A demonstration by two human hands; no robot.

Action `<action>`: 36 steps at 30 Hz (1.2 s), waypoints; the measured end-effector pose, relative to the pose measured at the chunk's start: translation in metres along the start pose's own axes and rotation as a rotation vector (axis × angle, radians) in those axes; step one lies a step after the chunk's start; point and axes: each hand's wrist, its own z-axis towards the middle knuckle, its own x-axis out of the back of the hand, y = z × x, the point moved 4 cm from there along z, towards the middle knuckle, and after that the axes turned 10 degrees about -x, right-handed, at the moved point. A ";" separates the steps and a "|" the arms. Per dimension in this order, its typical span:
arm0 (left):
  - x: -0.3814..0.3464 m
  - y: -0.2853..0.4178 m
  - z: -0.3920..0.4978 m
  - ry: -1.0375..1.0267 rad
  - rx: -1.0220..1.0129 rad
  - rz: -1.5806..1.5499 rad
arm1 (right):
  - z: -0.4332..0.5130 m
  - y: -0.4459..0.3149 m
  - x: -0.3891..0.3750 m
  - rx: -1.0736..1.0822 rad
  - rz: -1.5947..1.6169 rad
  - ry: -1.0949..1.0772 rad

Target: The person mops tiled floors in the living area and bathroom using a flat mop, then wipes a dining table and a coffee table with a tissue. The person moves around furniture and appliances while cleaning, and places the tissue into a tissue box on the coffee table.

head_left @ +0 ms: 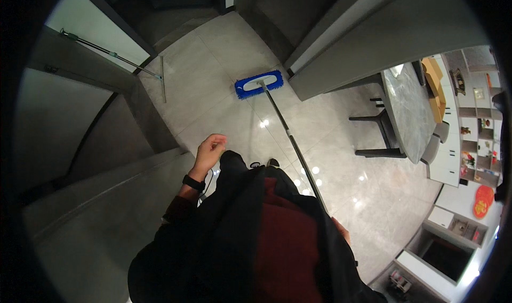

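A flat mop head [259, 84] with blue microfiber fringe and a white plate lies on the grey tiled floor [216, 55]. From it a long metal mop handle [289, 132] slants back towards my right side. My right hand [342, 230] is at the handle's upper end, mostly hidden by my dark jacket; it appears to grip the pole. Bent in front of my left thigh, my left hand [212, 148] holds nothing visible, its fingers curled and the thumb a little apart. A dark band circles the left wrist.
A floor squeegee [163, 79] on a pole leans at the left wall. Grey wall panels [384, 35] jut in at the right, beyond the mop head. A marble-topped table [412, 111] with dark chairs [384, 131] stands at the right. White cabinets and shelves line the far right.
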 end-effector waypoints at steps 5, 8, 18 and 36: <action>-0.065 0.008 -0.008 0.001 -0.091 -0.025 | 0.004 0.058 0.091 0.034 -0.044 0.002; -0.109 0.010 -0.020 -0.045 -0.088 0.025 | 0.013 0.111 0.142 -0.032 -0.057 0.029; -0.200 0.004 -0.048 -0.152 -0.001 0.127 | 0.111 0.199 0.197 -0.016 -0.313 0.101; -0.148 0.018 -0.040 0.053 -0.063 0.220 | 0.315 -0.072 0.097 0.475 -0.549 -0.007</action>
